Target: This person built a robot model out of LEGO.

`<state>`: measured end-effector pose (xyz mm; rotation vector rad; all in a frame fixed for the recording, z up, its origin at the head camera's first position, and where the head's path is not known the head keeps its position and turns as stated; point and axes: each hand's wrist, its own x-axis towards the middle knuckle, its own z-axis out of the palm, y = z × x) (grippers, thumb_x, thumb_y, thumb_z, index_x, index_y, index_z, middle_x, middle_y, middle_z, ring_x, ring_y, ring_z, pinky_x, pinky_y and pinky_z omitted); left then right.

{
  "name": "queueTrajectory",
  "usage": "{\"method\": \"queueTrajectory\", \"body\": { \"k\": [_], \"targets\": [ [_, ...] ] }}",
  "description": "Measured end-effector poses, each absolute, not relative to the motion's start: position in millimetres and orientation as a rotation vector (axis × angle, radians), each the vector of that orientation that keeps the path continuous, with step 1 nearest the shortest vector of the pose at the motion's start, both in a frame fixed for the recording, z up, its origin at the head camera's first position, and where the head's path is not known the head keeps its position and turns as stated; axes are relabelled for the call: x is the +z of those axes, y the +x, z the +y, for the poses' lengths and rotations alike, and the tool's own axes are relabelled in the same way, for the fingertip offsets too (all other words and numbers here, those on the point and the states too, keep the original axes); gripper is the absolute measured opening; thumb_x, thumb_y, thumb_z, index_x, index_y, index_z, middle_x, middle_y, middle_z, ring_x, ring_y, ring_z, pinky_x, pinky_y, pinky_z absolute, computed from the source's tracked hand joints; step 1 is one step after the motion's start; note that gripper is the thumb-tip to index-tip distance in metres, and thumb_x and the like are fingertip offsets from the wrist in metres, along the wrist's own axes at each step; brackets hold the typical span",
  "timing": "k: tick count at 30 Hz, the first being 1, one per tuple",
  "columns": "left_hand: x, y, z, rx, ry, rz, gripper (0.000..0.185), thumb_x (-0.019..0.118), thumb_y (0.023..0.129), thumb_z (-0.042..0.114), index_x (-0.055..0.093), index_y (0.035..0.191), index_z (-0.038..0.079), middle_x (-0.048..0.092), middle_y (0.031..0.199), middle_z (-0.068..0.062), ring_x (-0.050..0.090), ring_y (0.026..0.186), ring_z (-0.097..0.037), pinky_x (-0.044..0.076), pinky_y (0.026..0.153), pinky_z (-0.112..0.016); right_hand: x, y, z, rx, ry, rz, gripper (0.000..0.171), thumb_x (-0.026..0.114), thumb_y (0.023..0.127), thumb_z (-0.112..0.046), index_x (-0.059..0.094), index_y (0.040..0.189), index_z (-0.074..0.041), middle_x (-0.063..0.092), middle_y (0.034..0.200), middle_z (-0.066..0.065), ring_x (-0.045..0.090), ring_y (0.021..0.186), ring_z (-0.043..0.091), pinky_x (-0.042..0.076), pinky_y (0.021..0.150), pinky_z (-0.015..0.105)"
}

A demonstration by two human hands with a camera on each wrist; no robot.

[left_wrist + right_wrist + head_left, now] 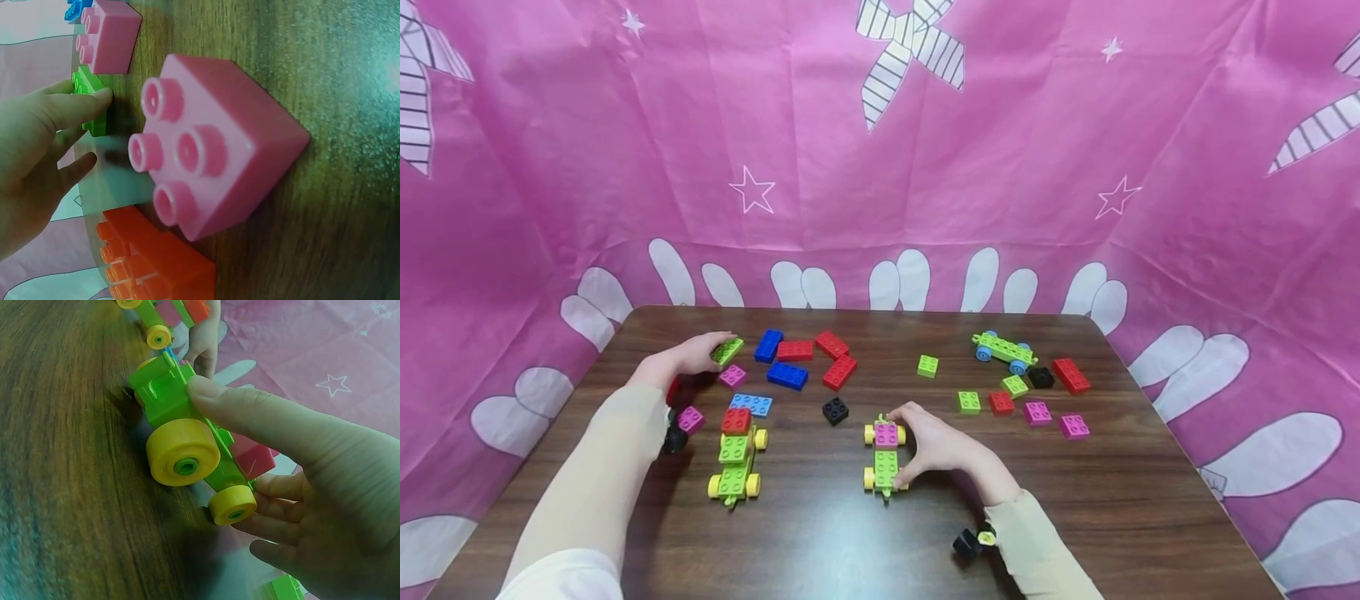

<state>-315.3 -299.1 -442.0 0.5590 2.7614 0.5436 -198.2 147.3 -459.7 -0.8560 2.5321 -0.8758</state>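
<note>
At the back left, my left hand (698, 353) pinches a lime-green building brick (727, 351) between thumb and fingers. Close to it in the left wrist view are a pink brick (209, 147) and a red brick (165, 253), both on the table. My right hand (942, 442) grips a green toy car base with yellow wheels (886, 468) lengthwise, thumb at the near end and fingers at the far end. A pink brick (886, 436) is on that base's far part. To its left stands another green, yellow-wheeled car (732, 482), topped with green and red bricks.
Blue bricks (787, 376) and red bricks (795, 351) lie at the back, with a black brick (835, 411) nearer. On the right are a blue-wheeled green car base (1003, 349) and several loose green, red, black and pink bricks (1038, 413). A pink curtain (820, 208) hangs behind the table.
</note>
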Motion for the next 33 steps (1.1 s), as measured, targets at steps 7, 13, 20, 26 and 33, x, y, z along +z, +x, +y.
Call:
{"method": "queueTrajectory", "body": {
  "k": [7, 13, 20, 26, 33],
  "targets": [
    [-442.6, -313.8, -301.2, 0.555, 0.566, 2.821, 0.061, 0.072, 0.084, 0.004, 0.043, 0.135, -0.013, 0.045, 0.133, -0.037, 0.047, 0.117, -0.048, 0.038, 0.104, -0.064, -459.1, -197.4, 147.5, -0.873, -0.857, 2.532, 0.091, 0.093, 0.060, -0.037, 0.049, 0.131, -0.001, 0.051, 0.126, 0.009, 0.053, 0.119, 0.022, 0.043, 0.106, 0.047],
    [-439.3, -311.6, -298.0, 0.556, 0.505, 2.829, 0.064, 0.074, 0.082, 0.007, 0.043, 0.132, -0.017, 0.045, 0.129, -0.038, 0.048, 0.113, -0.046, 0.039, 0.103, -0.061, -460.0, -197.4, 148.2, -0.868, -0.862, 2.539, 0.092, 0.093, 0.059, -0.037, 0.049, 0.131, 0.000, 0.052, 0.126, 0.009, 0.052, 0.119, 0.022, 0.043, 0.106, 0.046],
    [-435.9, -310.0, -299.4, 0.638, 0.451, 2.752, 0.077, 0.074, 0.080, 0.008, 0.033, 0.141, -0.015, 0.034, 0.139, -0.040, 0.039, 0.123, -0.051, 0.033, 0.108, -0.064, -459.5, -197.5, 148.3, -0.871, -0.858, 2.536, 0.092, 0.093, 0.059, -0.036, 0.049, 0.132, 0.000, 0.051, 0.125, 0.009, 0.052, 0.119, 0.022, 0.043, 0.106, 0.046],
    [-440.5, -314.0, -306.4, 0.661, 0.504, 2.666, 0.078, 0.069, 0.085, 0.006, 0.026, 0.149, -0.007, 0.025, 0.146, -0.039, 0.030, 0.132, -0.055, 0.029, 0.109, -0.065, -459.4, -197.6, 148.4, -0.866, -0.863, 2.541, 0.092, 0.093, 0.059, -0.037, 0.049, 0.132, 0.000, 0.052, 0.125, 0.008, 0.053, 0.118, 0.022, 0.044, 0.106, 0.045],
    [-434.2, -311.0, -297.1, 0.581, 0.474, 2.664, 0.076, 0.065, 0.084, -0.005, 0.024, 0.148, -0.011, 0.023, 0.149, -0.040, 0.025, 0.136, -0.057, 0.024, 0.111, -0.067, -459.5, -197.8, 148.6, -0.874, -0.855, 2.534, 0.092, 0.093, 0.060, -0.037, 0.049, 0.132, -0.001, 0.052, 0.125, 0.008, 0.052, 0.118, 0.021, 0.044, 0.106, 0.045]
  ]
}}
